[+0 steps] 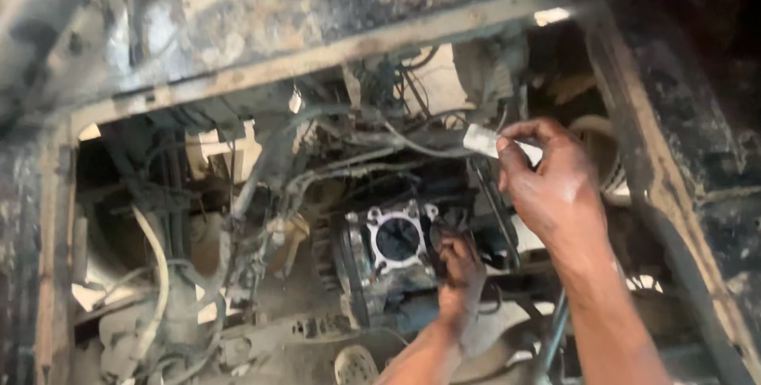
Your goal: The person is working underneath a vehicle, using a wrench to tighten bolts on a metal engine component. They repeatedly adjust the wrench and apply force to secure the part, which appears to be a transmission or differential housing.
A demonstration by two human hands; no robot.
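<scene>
While the left hand (458,268) presses closed fingers against the near-right side of the open engine cylinder (396,241), the right hand (547,179), farther back, pinches a white connector (482,140) among grimy wires (372,143).

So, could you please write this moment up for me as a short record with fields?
setting: a grimy engine bay seen from above through a rusty metal frame
left hand: left hand reaching up from below, fingers against the right side of the engine cylinder
right hand: right hand pinching a small white connector at the end of a wire
cylinder: open round bore facing the camera, with a pale square flange
surroundings: tangled hoses and cables, all coated in dust and oil
</scene>
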